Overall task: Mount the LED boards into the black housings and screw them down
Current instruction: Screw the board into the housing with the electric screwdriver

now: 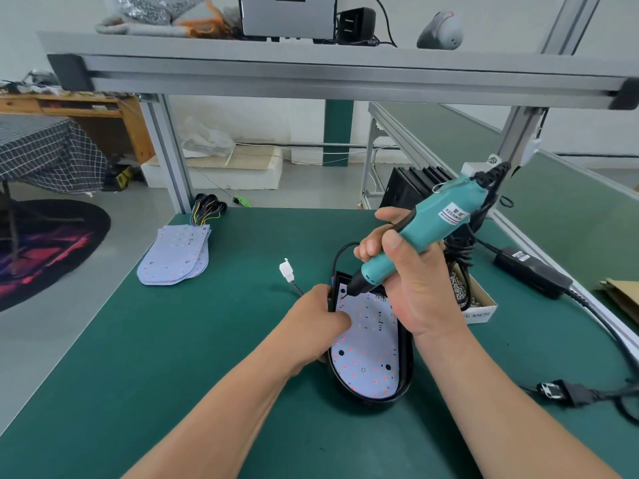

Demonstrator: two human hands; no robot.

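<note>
My right grip (411, 288) wraps the screwdriver (425, 229), bit on the LED board (366, 350). My left grip (321, 323) clamps the black housing (406, 368) rim. I judge the board thin and brittle: handle by edges.

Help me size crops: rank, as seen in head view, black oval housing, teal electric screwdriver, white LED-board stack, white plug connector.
Largest first:
black oval housing
teal electric screwdriver
white LED-board stack (farther off, so unsure)
white plug connector

Screw box (480, 315), cords (461, 252) block right of housing (406, 373).
</note>
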